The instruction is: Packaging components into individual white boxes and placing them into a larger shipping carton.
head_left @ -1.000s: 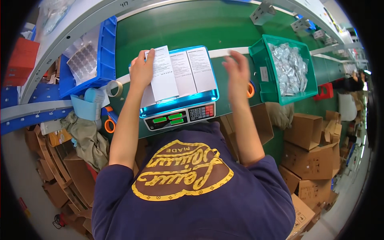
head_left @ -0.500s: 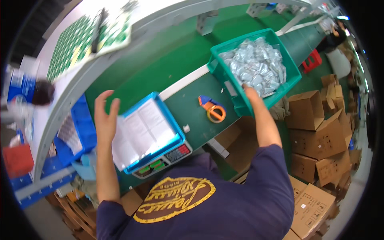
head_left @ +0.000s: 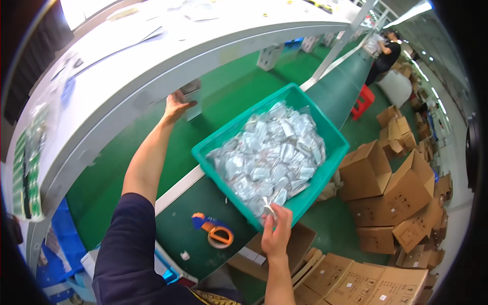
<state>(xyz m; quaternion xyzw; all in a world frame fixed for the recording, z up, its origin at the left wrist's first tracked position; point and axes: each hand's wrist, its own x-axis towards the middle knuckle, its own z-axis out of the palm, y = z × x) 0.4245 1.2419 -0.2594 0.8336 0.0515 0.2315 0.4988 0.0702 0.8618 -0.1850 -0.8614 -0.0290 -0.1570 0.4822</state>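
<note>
My left hand (head_left: 177, 105) is raised under the white shelf, at a small grey box (head_left: 191, 104) fixed beneath it. Its thumb stands apart from the fingers, and I see nothing held in it. At the near rim of a green plastic bin (head_left: 231, 195), my right hand (head_left: 277, 231) pinches a small clear-and-silver packet (head_left: 268, 207). Many similar silvery packets (head_left: 277, 152) fill the bin, heaped loosely. To the bin's left lies an orange-and-blue tape dispenser (head_left: 216, 231) on the dark green belt.
The white shelf (head_left: 122, 71) arches over the left side. A blue tray (head_left: 170, 269) is partly hidden by my left sleeve. An opened carton (head_left: 300, 241) stands below the belt, with several brown cartons (head_left: 371, 203) at right. Farther off are a red stool (head_left: 363, 101) and another person (head_left: 389, 56).
My view has shifted toward the bin. My left hand has gone from beside the blue tray up to the grey box; my right hand has come from inside the bin to its near rim with a packet.
</note>
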